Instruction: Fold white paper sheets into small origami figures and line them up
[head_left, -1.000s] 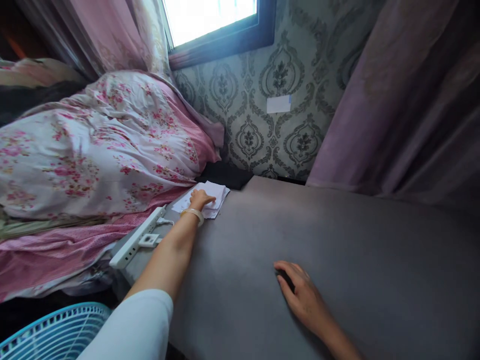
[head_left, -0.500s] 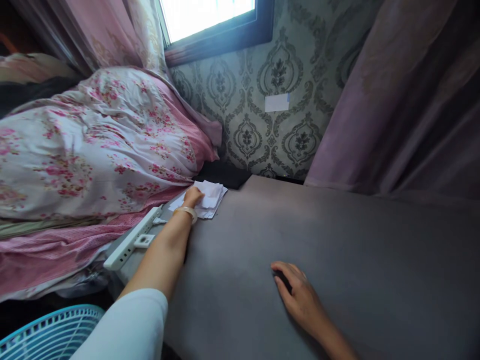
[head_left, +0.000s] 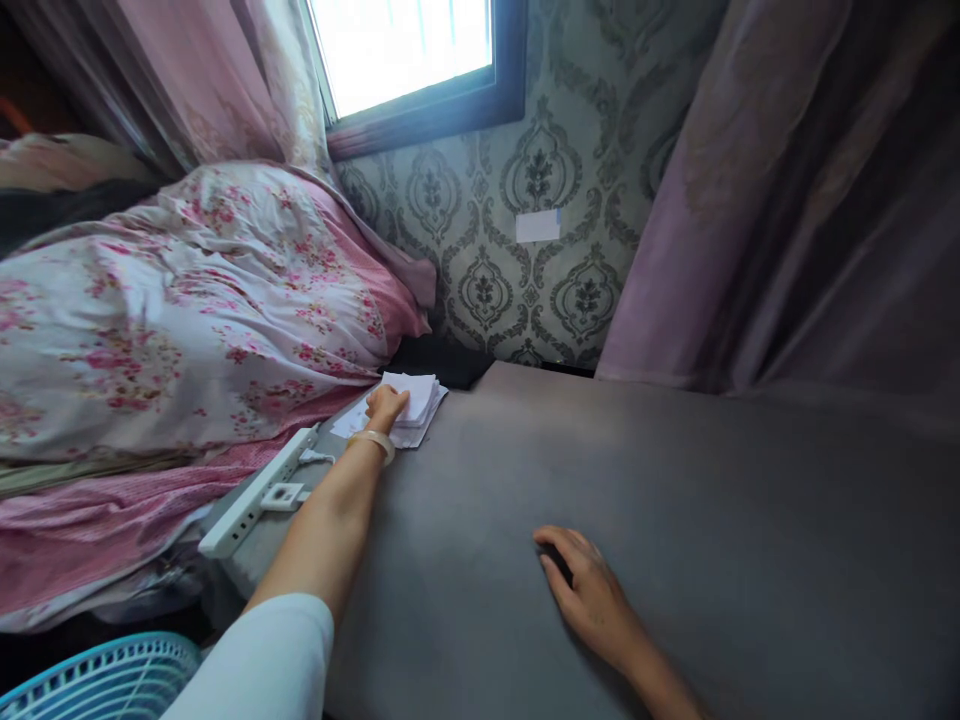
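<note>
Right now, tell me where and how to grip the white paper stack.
Likely by the right edge of the white paper stack, coming from the right: its layers look staggered there, while the left hand is at its left side.

The window (head_left: pixel 405 55) glares white; the right-hand curtain (head_left: pixel 667 270) fades into shadow.

Bright window (head_left: pixel 401 50), damask-patterned wall (head_left: pixel 484 290), pink curtains (head_left: pixel 675 240), floral bedding (head_left: pixel 202 300)

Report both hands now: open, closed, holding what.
Left hand: curled at the papers; whether it grips any cannot be told.
Right hand: open, loosely curved, holding nothing visible.
</note>
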